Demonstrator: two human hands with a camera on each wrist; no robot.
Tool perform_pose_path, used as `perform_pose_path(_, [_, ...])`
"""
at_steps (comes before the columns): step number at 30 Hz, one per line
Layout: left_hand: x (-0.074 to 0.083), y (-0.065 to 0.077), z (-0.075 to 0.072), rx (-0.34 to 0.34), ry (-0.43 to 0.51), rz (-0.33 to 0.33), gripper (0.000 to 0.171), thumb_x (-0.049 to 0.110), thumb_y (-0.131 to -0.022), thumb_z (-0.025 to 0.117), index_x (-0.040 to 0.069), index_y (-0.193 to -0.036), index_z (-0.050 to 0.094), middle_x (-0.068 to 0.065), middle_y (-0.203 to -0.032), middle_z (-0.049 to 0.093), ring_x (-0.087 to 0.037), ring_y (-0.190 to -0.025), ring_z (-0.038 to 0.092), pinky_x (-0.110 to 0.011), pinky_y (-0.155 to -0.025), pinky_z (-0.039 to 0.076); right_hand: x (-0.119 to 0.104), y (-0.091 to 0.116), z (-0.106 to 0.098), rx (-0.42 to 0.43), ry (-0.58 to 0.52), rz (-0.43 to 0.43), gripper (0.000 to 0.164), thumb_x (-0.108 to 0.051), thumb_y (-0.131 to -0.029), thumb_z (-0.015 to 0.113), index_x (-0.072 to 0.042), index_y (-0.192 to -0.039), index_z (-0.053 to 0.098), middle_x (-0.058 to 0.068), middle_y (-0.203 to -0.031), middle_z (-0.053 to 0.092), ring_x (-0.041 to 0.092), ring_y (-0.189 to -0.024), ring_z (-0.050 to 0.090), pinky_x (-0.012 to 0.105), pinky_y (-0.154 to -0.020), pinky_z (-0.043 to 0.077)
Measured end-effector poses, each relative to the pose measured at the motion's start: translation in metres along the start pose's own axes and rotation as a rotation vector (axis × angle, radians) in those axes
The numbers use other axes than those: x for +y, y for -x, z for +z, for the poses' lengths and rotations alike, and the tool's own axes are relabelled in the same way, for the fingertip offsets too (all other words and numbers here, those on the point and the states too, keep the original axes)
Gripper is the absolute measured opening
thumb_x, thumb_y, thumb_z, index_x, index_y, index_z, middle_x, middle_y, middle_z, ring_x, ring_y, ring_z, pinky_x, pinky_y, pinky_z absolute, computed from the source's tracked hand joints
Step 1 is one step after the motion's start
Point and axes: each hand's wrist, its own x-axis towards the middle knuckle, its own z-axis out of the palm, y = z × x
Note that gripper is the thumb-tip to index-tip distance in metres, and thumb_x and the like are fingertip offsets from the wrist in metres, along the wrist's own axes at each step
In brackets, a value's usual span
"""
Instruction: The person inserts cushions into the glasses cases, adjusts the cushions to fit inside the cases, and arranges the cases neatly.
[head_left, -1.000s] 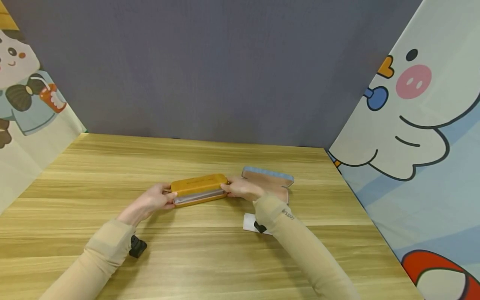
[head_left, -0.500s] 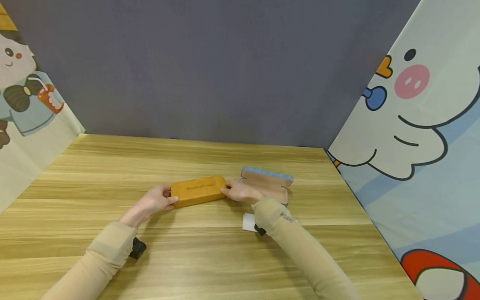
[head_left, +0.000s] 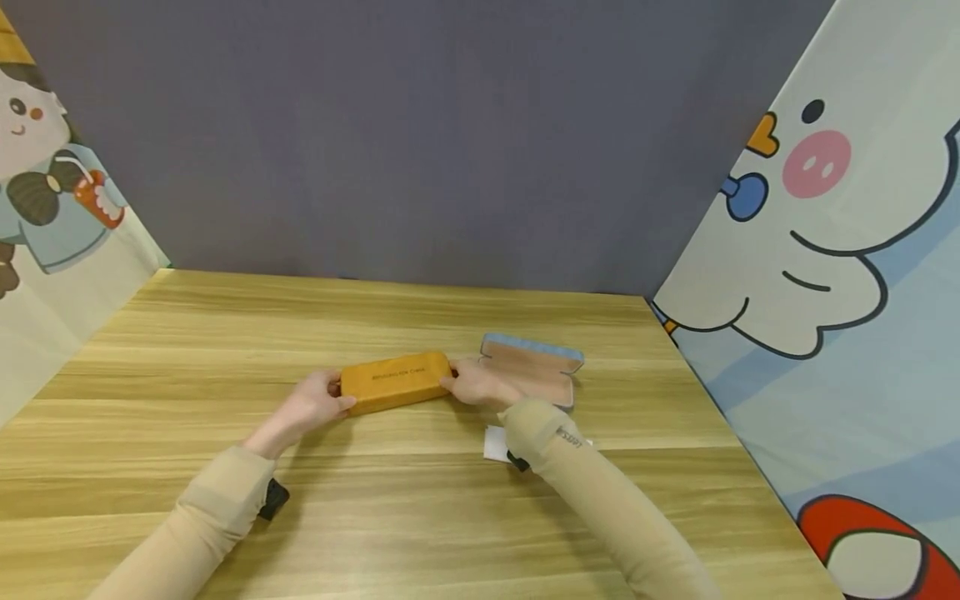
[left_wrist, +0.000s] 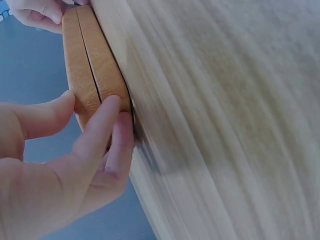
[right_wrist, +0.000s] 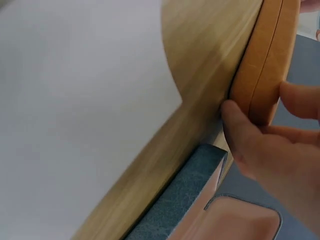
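Note:
An orange glasses case (head_left: pixel 395 382) with dark lettering on its lid lies on the wooden table, slightly slanted. Its lid is down, and only a thin seam shows along the side of the orange case (left_wrist: pixel 87 55) in the left wrist view. My left hand (head_left: pixel 313 400) holds the left end between thumb and fingers. At the right end, my right hand (head_left: pixel 477 384) grips the case with thumb and fingers. What lies inside the case is hidden.
Just right of my right hand, a blue glasses case (head_left: pixel 532 342) stands open, its pinkish lining showing. A white sheet (head_left: pixel 495 443) lies partly under my right wrist. A grey panel (head_left: pixel 412 150) stands behind the table (head_left: pixel 390 517); printed cloths flank it.
The orange case's lid has come down over the grey item that showed inside a second ago. Both hands have stayed at the ends of the case.

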Motion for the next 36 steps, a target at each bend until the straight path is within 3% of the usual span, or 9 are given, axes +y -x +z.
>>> perform_pose_path(3, [0.0, 0.0, -0.001, -0.014, 0.002, -0.006, 0.055, 0.002, -0.097, 0.049, -0.019, -0.141, 0.025, -0.039, -0.136, 0.042, -0.03, -0.105, 0.058, -0.031, -0.082, 0.057, 0.002, 0.001, 0.0, 0.003, -0.008, -0.045, 0.047, -0.027, -0.101, 0.047, -0.006, -0.143, 0.042, 0.017, -0.128, 0.059, 0.02, -0.104, 0.057, 0.038, -0.099, 0.047])
perform_pose_path(7, [0.002, 0.002, -0.003, -0.017, -0.046, -0.016, 0.067, 0.008, -0.098, 0.05, -0.017, -0.146, 0.01, -0.041, -0.142, 0.033, -0.028, -0.095, 0.061, -0.036, -0.083, 0.055, 0.004, 0.008, -0.003, -0.019, -0.041, -0.129, 0.045, -0.023, -0.101, 0.048, -0.003, -0.141, 0.043, 0.018, -0.102, 0.062, 0.018, -0.066, 0.049, 0.032, -0.071, 0.049])
perform_pose_path(11, [0.006, 0.003, -0.004, 0.028, -0.153, -0.004, 0.076, 0.022, -0.1, 0.049, -0.012, -0.149, 0.002, -0.041, -0.145, 0.027, -0.046, -0.117, 0.052, -0.056, -0.102, 0.043, 0.003, 0.021, -0.009, -0.005, -0.016, -0.153, 0.056, -0.024, -0.101, 0.047, 0.002, -0.148, 0.029, 0.024, -0.131, 0.055, 0.026, -0.101, 0.062, 0.039, -0.094, 0.052])
perform_pose_path(13, [0.011, 0.002, -0.002, 0.072, -0.205, 0.016, 0.075, 0.026, -0.1, 0.047, -0.012, -0.149, 0.003, -0.04, -0.147, 0.025, -0.053, -0.129, 0.037, -0.062, -0.109, 0.033, 0.0, 0.027, -0.013, 0.028, 0.023, -0.152, 0.062, -0.025, -0.101, 0.047, 0.002, -0.151, 0.021, 0.024, -0.147, 0.04, 0.032, -0.13, 0.048, 0.044, -0.11, 0.041])
perform_pose_path(15, [0.018, 0.001, 0.001, 0.124, -0.243, 0.054, 0.073, 0.026, -0.1, 0.045, -0.012, -0.149, 0.006, -0.041, -0.148, 0.021, -0.056, -0.134, 0.026, -0.065, -0.11, 0.028, -0.002, 0.033, -0.018, 0.071, 0.066, -0.158, 0.064, -0.024, -0.101, 0.048, 0.003, -0.151, 0.018, 0.027, -0.152, 0.03, 0.037, -0.142, 0.031, 0.049, -0.116, 0.03])
perform_pose_path(19, [0.035, -0.003, 0.012, 0.218, -0.308, 0.135, 0.068, 0.023, -0.099, 0.045, -0.012, -0.148, 0.014, -0.041, -0.148, 0.021, -0.058, -0.134, 0.024, -0.067, -0.109, 0.026, -0.004, 0.043, -0.025, 0.164, 0.156, -0.183, 0.062, -0.023, -0.1, 0.049, 0.005, -0.149, 0.022, 0.029, -0.154, 0.023, 0.04, -0.145, 0.02, 0.052, -0.12, 0.021])
perform_pose_path(24, [0.054, -0.008, 0.03, 0.275, -0.337, 0.261, 0.064, 0.022, -0.099, 0.049, -0.01, -0.147, 0.022, -0.04, -0.144, 0.028, -0.058, -0.13, 0.031, -0.067, -0.107, 0.031, -0.001, 0.06, -0.034, 0.231, 0.231, -0.177, 0.063, -0.031, -0.102, 0.044, 0.001, -0.151, 0.022, 0.023, -0.157, 0.021, 0.037, -0.146, 0.02, 0.05, -0.121, 0.02])
perform_pose_path(29, [0.069, -0.013, 0.049, 0.293, -0.357, 0.356, 0.064, 0.024, -0.097, 0.053, -0.009, -0.145, 0.028, -0.038, -0.143, 0.034, -0.056, -0.13, 0.034, -0.066, -0.108, 0.031, 0.006, 0.078, -0.04, 0.316, 0.288, -0.194, 0.058, -0.036, -0.102, 0.042, -0.006, -0.15, 0.029, 0.019, -0.157, 0.026, 0.039, -0.144, 0.027, 0.054, -0.117, 0.026])
perform_pose_path(36, [0.09, -0.015, 0.074, 0.28, -0.405, 0.448, 0.066, 0.026, -0.095, 0.057, -0.006, -0.146, 0.03, -0.033, -0.144, 0.035, -0.051, -0.133, 0.033, -0.066, -0.109, 0.029, 0.024, 0.097, -0.044, 0.45, 0.342, -0.251, 0.054, -0.026, -0.099, 0.051, -0.002, -0.146, 0.036, 0.027, -0.15, 0.034, 0.044, -0.138, 0.034, 0.067, -0.11, 0.028])
